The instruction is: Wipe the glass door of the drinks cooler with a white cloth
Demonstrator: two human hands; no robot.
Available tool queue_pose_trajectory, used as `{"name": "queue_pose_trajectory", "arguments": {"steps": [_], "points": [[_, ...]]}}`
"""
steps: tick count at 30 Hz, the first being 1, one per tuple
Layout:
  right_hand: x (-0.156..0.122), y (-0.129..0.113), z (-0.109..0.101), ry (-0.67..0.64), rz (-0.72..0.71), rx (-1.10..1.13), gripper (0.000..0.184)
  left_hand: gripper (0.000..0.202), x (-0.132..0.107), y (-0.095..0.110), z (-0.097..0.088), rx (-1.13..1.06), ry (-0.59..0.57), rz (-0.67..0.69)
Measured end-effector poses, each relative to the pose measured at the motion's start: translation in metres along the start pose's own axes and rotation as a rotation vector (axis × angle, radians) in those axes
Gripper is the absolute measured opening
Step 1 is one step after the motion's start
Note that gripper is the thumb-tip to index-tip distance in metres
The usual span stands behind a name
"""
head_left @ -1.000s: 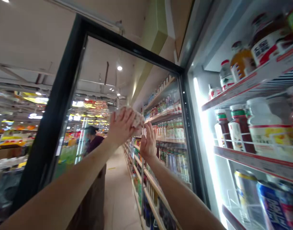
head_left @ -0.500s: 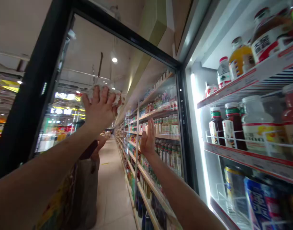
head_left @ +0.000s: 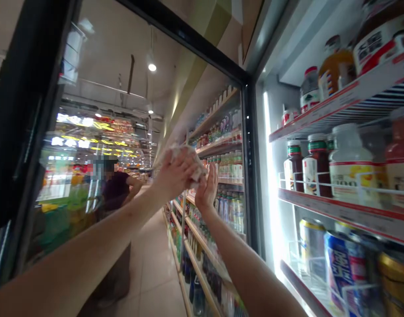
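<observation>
My left hand (head_left: 176, 175) presses a crumpled whitish cloth (head_left: 185, 155) flat against the glass door (head_left: 123, 75), near the middle of the pane. The cloth shows above and to the right of the fingers; the palm hides the rest. Close beside it on the right, my right hand (head_left: 206, 188) is raised with straight fingers at the same glass, and nothing shows in it. Its fingertips are next to the cloth's edge; whether they touch cannot be made out. The door's black frame (head_left: 251, 176) surrounds the pane.
Right of the door is a lit cooler, its upper shelf (head_left: 337, 112) and others holding bottles and cans (head_left: 340, 264). Through the glass appear long drink shelves (head_left: 215, 147), a tiled aisle floor (head_left: 149, 281) and a person in dark clothing (head_left: 114, 187).
My left hand and the cloth have slid right and down across the glass, close to my right hand. My right hand stays nearly in place. The person behind the glass now shows more clearly.
</observation>
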State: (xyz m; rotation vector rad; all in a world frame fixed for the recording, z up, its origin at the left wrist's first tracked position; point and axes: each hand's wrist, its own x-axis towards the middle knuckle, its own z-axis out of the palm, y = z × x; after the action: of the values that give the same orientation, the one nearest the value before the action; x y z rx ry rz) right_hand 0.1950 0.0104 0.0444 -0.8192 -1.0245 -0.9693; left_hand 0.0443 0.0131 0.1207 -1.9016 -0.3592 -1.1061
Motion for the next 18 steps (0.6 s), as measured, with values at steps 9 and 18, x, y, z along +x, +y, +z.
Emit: {"name": "queue_pose_trajectory", "arguments": {"steps": [9,18], "points": [[-0.004,0.013,-0.01,0.038,0.059,0.134,0.053,0.041,0.026,-0.012,0.002,0.049,0.176,-0.259],[-0.012,0.017,-0.021,0.023,0.023,0.094,0.053,0.041,0.038,-0.003,0.011,0.024,0.118,-0.115]]}}
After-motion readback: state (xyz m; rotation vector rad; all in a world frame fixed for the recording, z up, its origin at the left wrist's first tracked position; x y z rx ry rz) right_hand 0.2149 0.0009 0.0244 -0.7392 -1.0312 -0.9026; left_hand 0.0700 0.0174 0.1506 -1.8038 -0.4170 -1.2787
